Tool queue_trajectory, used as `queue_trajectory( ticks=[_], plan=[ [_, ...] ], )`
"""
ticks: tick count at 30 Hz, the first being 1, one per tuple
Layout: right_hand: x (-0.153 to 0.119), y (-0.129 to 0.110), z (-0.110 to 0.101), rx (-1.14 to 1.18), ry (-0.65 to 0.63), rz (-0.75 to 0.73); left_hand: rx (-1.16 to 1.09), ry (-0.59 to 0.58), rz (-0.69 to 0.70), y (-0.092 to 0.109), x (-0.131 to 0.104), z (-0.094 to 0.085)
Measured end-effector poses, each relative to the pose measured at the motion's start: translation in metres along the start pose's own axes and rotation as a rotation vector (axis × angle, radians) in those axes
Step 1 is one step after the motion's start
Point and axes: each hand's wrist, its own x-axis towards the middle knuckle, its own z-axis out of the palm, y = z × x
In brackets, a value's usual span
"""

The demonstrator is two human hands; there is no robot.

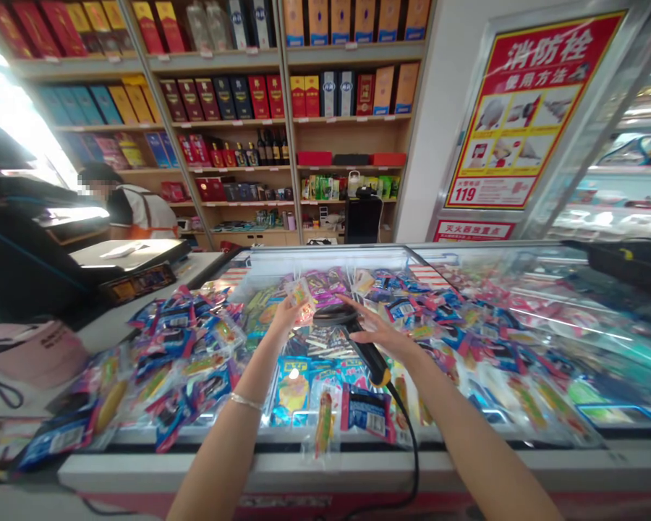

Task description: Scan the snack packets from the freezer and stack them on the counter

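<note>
Above the middle of the glass-topped freezer, my left hand [286, 314] pinches a small clear-wrapped snack packet [299, 292]. To its right, my right hand [377, 333] is beside a black barcode scanner [366, 351], with its index finger stretched over the scanner head and the other fingers apart near the handle. The scanner's head points toward the packet, and its cable runs down over the freezer's front edge. Blue and pink snack packets [366, 411] and a clear-wrapped corn-like snack [324, 423] lie on the glass close to my forearms.
Many packets cover the freezer [304, 463] on both sides. A pink bag [35, 354] and a dark-clothed person are at the left. Another person [144, 210] bends behind the counter [127, 253]. Shelves with boxes stand behind; a black bag [629, 264] lies at the right.
</note>
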Motion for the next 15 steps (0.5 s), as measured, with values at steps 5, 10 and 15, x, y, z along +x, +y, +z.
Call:
queue_trajectory(
  ticks=[5,10,15],
  plan=[
    [0.000,0.000,-0.001,-0.015,0.009,0.004,-0.005,0.012,-0.018,0.001,-0.003,0.001],
    [0.000,0.000,0.002,0.045,0.041,0.027,-0.029,0.011,0.009,-0.001,-0.001,0.000],
    [0.005,0.015,0.007,0.264,0.194,0.230,-0.013,0.050,0.104,-0.004,0.007,-0.002]
  ],
)
